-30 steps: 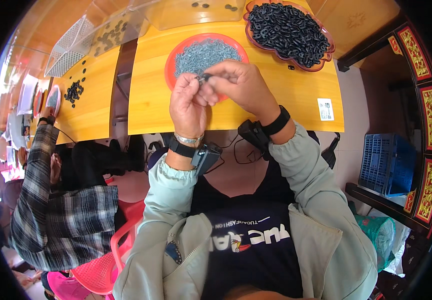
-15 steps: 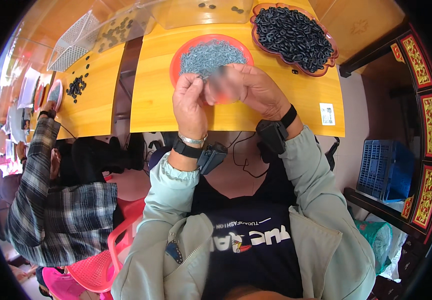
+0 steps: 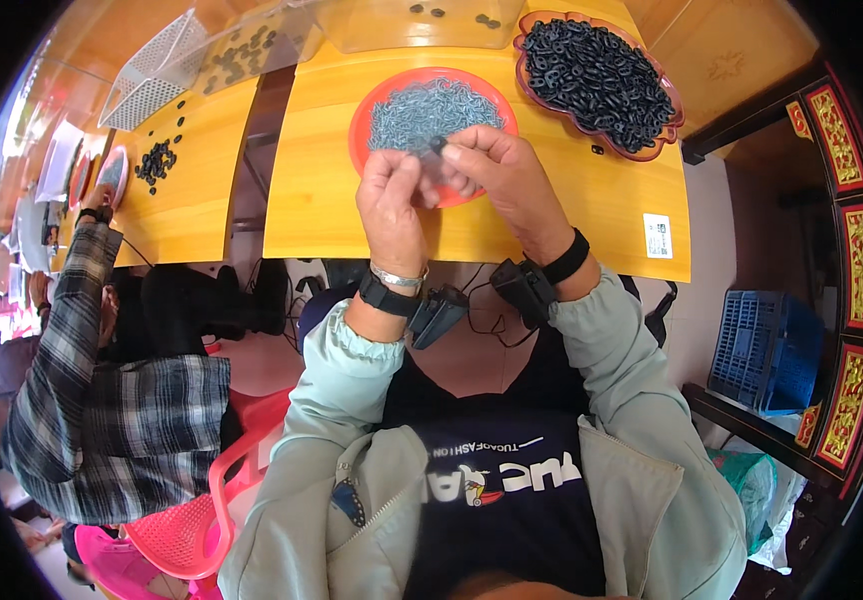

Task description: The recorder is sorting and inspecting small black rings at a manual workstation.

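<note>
My left hand (image 3: pixel 392 200) and my right hand (image 3: pixel 512 180) meet over the near rim of a red round plate (image 3: pixel 360 130) heaped with small silvery metal hooks (image 3: pixel 422 105). Between my right thumb and forefinger is a small black piece (image 3: pixel 439 143), pinched; it looks like the black oval pieces (image 3: pixel 602 85) piled in a scalloped reddish-brown dish (image 3: pixel 677 118) at the far right. My left thumb and forefinger are pressed together close beside it, and whatever they hold is too small to make out. A blurred patch covers the other fingertips.
A single black piece (image 3: pixel 598 150) lies near the dish. Behind the plate stands a clear plastic bin (image 3: pixel 402 35) with a few black pieces. A person in a plaid sleeve (image 3: pixel 92 290) works at the left table (image 3: pixel 192 190). A blue crate (image 3: pixel 767 350) stands at right.
My hands have shifted slightly, and my right thumb and forefinger now show the black piece more plainly. The view has moved a little, so the table items appear shifted right.
</note>
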A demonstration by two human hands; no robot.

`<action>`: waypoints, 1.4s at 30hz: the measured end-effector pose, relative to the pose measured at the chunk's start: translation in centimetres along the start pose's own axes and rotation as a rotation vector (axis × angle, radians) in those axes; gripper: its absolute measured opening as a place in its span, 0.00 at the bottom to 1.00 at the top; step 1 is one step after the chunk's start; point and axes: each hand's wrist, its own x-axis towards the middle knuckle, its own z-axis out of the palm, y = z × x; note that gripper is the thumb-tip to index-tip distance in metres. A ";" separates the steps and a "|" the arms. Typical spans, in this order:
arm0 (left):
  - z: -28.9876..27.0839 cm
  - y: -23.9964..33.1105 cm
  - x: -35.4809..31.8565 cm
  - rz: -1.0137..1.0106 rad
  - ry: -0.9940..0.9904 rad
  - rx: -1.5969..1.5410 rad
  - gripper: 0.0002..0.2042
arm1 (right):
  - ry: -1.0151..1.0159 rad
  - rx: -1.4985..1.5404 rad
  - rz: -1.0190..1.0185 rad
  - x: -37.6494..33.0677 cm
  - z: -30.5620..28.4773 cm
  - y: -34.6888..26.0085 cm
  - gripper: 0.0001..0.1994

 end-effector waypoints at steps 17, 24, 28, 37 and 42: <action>0.1 -0.3 0.0 0.055 0.028 0.106 0.05 | 0.054 -0.058 -0.111 0.1 0.3 0.5 0.05; 0.0 -0.4 -0.2 0.063 -0.014 0.144 0.05 | 0.042 -0.054 -0.093 -0.1 0.9 0.6 0.06; 0.2 -0.2 -0.2 0.046 -0.050 0.059 0.05 | -0.029 -0.042 -0.064 -0.1 0.4 0.3 0.06; 2.1 1.3 -0.7 0.129 -0.242 0.002 0.02 | -0.165 0.111 -0.011 -0.4 -1.1 -0.5 0.08; 1.4 0.4 -0.5 0.207 -0.272 -0.001 0.03 | -0.131 0.112 0.001 -0.5 -0.7 -0.4 0.07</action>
